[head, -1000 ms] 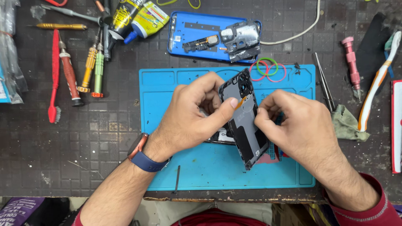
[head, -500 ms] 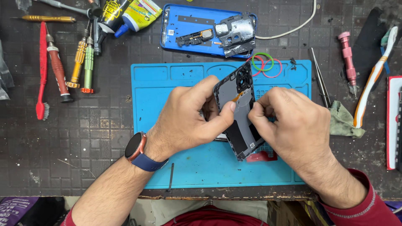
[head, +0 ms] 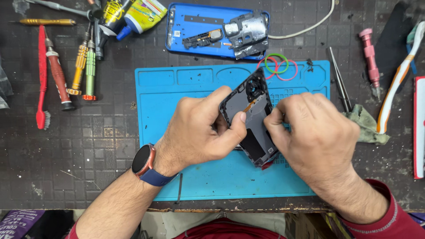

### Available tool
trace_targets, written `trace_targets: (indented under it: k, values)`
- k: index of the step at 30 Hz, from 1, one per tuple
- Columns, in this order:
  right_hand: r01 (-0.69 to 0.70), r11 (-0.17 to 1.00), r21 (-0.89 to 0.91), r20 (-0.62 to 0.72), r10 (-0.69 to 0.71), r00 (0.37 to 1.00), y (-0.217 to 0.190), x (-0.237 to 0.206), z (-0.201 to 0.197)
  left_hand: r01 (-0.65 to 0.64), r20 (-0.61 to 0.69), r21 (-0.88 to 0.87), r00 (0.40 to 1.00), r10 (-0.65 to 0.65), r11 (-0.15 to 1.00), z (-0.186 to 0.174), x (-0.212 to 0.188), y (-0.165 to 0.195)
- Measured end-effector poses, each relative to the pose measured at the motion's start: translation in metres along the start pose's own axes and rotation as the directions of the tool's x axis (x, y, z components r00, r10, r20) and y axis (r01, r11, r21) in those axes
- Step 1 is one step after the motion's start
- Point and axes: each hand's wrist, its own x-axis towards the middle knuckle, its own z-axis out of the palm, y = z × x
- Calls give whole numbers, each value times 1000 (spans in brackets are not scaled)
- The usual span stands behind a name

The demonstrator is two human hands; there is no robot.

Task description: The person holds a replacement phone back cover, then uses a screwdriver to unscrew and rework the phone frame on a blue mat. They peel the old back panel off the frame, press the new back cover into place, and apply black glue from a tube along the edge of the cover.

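Both hands are gripping the opened phone (head: 253, 121) tilted over the blue mat (head: 190, 177): left hand (head: 201, 128) pinching its edge, right hand (head: 312, 132) closed on the other side. The back cover (head: 190, 33) is already sitting off with loose parts, so looks mid-teardown. Screwdrivers (head: 84, 66), tweezers (head: 338, 77) and rubber bands (head: 279, 66) are crowding the tabletop (head: 88, 146), nothing really blocking.

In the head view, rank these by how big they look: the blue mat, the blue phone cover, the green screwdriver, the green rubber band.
1. Blue mat, largest by far.
2. Blue phone cover.
3. Green screwdriver, long but thin.
4. Green rubber band, smallest.
All lie flat on the bench, so nearness hardly skews this.
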Motion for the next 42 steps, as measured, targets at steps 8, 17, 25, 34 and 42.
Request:
trace_targets:
  k: [8, 17, 25, 34, 42]
  values:
    - [21, 997, 78, 2, -21, 1000, 4, 3, 2, 62, -45, -60, 997, -65, 996, -4, 1, 4]
    - [-219, 798, 561, 128, 178, 976, 12, -3, 8, 58, -76, -155, 995, -71, 986, -8, -2, -2]
    - [-471, -158, 868, 497, 243, 833, 45, 10, 5, 104, -41, -413, 990, -132, 905, -10, -3, -19]
    - [-315, -211, 925, 363, 250, 898, 59, 5, -3, 139, 25, -545, 988, -150, 827, -7, -11, -26]
    - [-433, 93, 896, 364, 403, 840, 44, 17, 3, 153, 32, -569, 986, -164, 808, -8, -3, -22]
